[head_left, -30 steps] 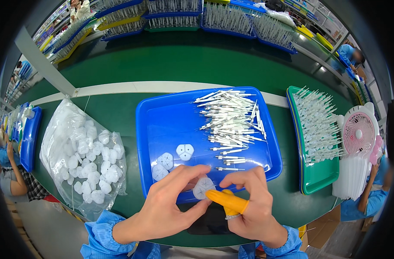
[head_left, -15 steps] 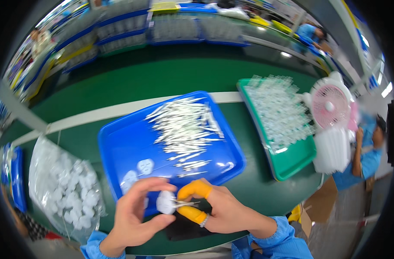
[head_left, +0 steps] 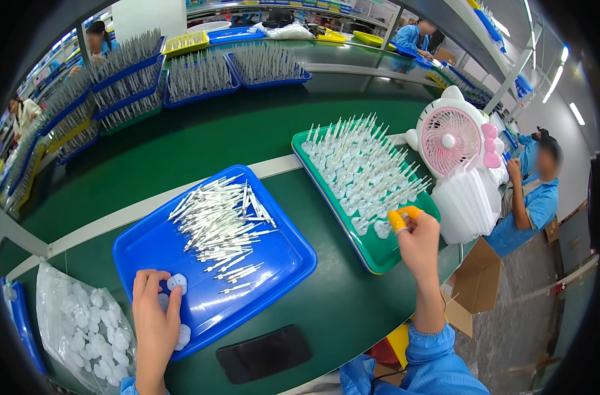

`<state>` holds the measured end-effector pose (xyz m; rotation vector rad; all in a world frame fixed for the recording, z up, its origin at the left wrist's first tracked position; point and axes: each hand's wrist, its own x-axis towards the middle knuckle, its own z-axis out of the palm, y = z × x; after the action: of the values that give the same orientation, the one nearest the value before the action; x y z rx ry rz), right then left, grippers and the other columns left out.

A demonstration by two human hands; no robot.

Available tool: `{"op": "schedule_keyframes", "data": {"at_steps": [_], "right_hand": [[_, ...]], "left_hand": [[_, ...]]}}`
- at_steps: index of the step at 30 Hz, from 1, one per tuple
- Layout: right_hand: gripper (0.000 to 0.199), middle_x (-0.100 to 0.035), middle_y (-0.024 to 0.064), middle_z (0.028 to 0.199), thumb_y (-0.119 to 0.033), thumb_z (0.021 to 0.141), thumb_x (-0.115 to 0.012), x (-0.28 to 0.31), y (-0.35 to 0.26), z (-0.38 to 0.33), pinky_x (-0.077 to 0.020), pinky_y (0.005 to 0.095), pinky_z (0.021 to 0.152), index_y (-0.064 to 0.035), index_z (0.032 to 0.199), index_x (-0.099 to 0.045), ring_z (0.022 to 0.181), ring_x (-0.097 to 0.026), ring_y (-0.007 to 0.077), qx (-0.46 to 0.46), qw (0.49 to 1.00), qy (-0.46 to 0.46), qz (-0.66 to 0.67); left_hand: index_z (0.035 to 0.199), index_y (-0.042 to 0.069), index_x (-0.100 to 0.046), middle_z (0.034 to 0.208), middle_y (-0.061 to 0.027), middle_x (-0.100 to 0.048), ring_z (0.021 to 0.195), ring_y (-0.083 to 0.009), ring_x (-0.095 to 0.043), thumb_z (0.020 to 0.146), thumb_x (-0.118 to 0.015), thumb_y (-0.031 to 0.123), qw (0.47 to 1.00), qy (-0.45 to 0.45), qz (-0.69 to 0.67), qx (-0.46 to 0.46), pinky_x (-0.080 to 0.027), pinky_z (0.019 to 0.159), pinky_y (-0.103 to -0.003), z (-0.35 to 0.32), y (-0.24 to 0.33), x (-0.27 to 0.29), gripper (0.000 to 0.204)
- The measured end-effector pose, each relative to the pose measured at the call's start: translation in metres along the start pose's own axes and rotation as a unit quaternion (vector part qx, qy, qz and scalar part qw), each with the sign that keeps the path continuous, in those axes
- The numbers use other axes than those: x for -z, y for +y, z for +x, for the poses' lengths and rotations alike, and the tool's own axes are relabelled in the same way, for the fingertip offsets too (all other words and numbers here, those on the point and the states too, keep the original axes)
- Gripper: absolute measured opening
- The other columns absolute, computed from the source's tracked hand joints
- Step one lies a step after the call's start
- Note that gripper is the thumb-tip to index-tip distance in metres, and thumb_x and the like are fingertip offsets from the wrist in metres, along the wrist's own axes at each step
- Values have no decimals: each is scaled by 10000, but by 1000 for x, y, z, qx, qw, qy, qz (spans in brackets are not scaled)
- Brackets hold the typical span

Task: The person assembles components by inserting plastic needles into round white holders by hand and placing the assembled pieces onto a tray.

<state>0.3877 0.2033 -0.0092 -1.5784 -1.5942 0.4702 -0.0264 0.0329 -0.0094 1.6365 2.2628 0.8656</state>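
Observation:
At the near left corner of the blue tray [head_left: 211,319], my left hand [head_left: 154,309] has its thumb and fingers closed on a small white rounded disc [head_left: 177,283] with holes. More such discs [head_left: 183,336] lie by my palm and wrist. Over the near end of the green tray [head_left: 395,260], my right hand [head_left: 415,234], with yellow finger cots, is pinched at a disc-based stick [head_left: 381,229]; its fingers hide most of the stick. Many upright sticks on discs [head_left: 359,174] fill that tray. A heap of loose white sticks [head_left: 224,227] lies in the blue tray.
A clear bag of white discs [head_left: 93,329] lies at the left. A black phone-like slab [head_left: 264,354] rests in front. Beyond the green tray stand a pink-and-white fan [head_left: 448,138] and stacked white trays [head_left: 464,204]. Full trays [head_left: 198,76] line the back; a co-worker [head_left: 533,197] is at right.
My hands, together over the blue tray's near edge before, have parted. The right moved to the green tray with the disc-and-stick piece; the left moved to the discs. The view has shifted.

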Motion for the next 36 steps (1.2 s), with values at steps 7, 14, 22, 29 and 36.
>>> {"op": "schedule_keyframes", "data": {"at_steps": [7, 14, 22, 29, 36], "right_hand": [[285, -707, 152, 748, 67, 819, -683, -34, -11, 4, -533, 353, 614, 69, 1098, -740, 632, -674, 207, 68, 989, 88, -94], [265, -641, 107, 916, 3, 770, -811, -67, -98, -63, -485, 413, 741, -8, 1029, -757, 848, -616, 301, 328, 933, -147, -8], [228, -646, 116, 995, -25, 737, -820, -134, -135, -80, -447, 418, 840, -10, 954, -753, 1023, -576, 319, 396, 838, -368, -66], [205, -690, 148, 892, 22, 792, -803, -117, -177, -107, -495, 407, 713, 0, 988, -746, 794, -651, 338, 247, 877, -407, 65], [245, -649, 170, 885, 48, 894, -743, -125, -173, -114, -502, 419, 716, 15, 1136, -725, 794, -623, 366, 371, 845, -357, 144]], "left_hand": [[1117, -56, -677, 922, -127, -636, 773, -236, -623, 896, -734, -30, 994, 50, -98, 26, -514, 733, -350, -5, -15, -3, 229], [1091, -51, -666, 923, -129, -700, 783, -191, -710, 919, -723, -48, 975, 56, -208, 49, -543, 695, -308, -9, -6, 1, 181], [1195, -33, -648, 1094, -117, -723, 1001, -175, -752, 1008, -668, -8, 940, -69, -331, 48, -614, 838, -307, -27, -13, 2, 190], [1170, -34, -663, 1034, -98, -701, 888, -153, -742, 1002, -704, 66, 890, -102, -434, 91, -613, 774, -283, -35, -5, 5, 199], [1246, -39, -619, 1064, -100, -710, 963, -130, -722, 1073, -649, 105, 822, -207, -515, 131, -625, 840, -277, -31, -1, 8, 227]]}}
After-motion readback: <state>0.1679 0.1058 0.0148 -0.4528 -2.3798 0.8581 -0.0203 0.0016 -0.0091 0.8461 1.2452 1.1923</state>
